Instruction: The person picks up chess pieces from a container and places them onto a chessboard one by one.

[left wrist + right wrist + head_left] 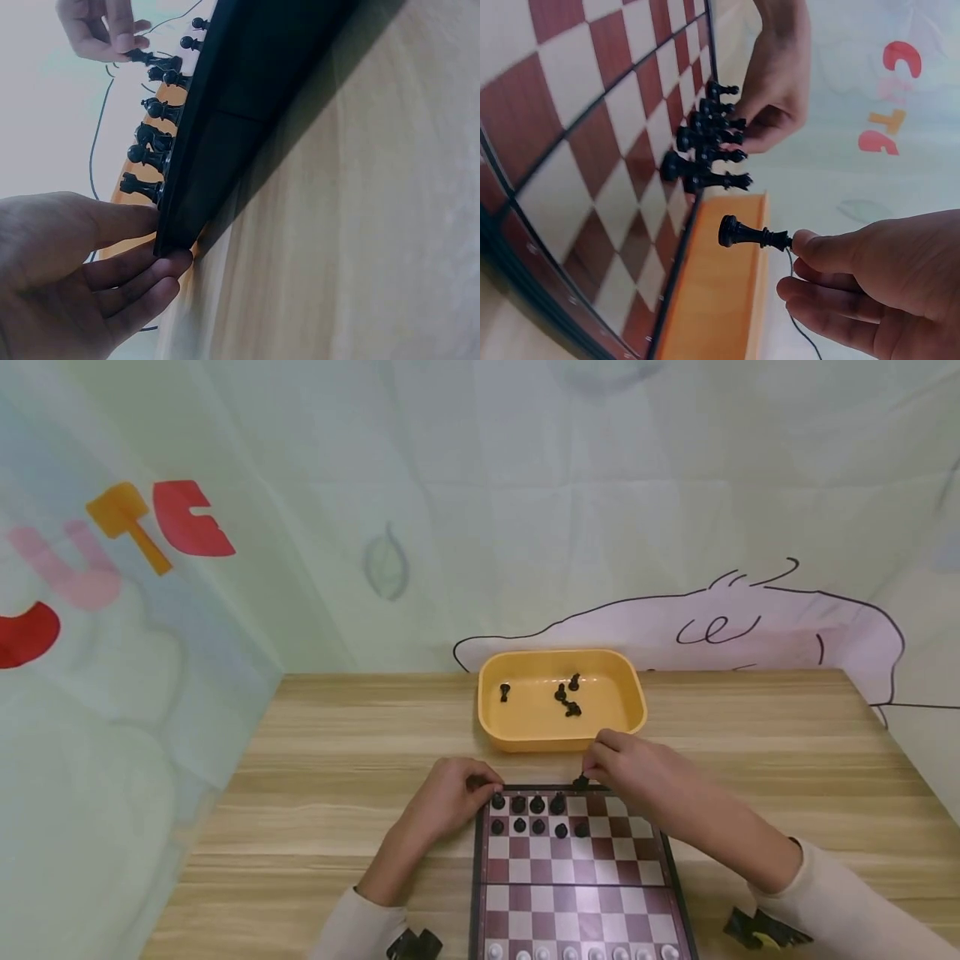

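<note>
Right hand (636, 768): fingers pinch a black chess piece (750, 234) by its top, so the tip is hidden; can't confirm type. Piece is by the board's far edge; right wrist view shows its base apart from the board (562, 897).

Left hand (448, 797): thumb and fingers pinch the board's far-left corner, some fingertips tucked under the rim, beside the corner rook (140, 187).

Black pieces (537, 804) stand in two rows at the far end, four behind five. They overlap in both wrist views, hard to separate there. Right hand and forearm cover the board's far-right corner.

White pieces (570, 953) are cut off by the head view's bottom, only upper parts show.

Yellow tray (562, 746) sits on the surface (337, 760) beyond the board, loose black pieces (505, 692) lying inside; two nearly merge, contact unclear. Dark items at both wrists: can't make out.
</note>
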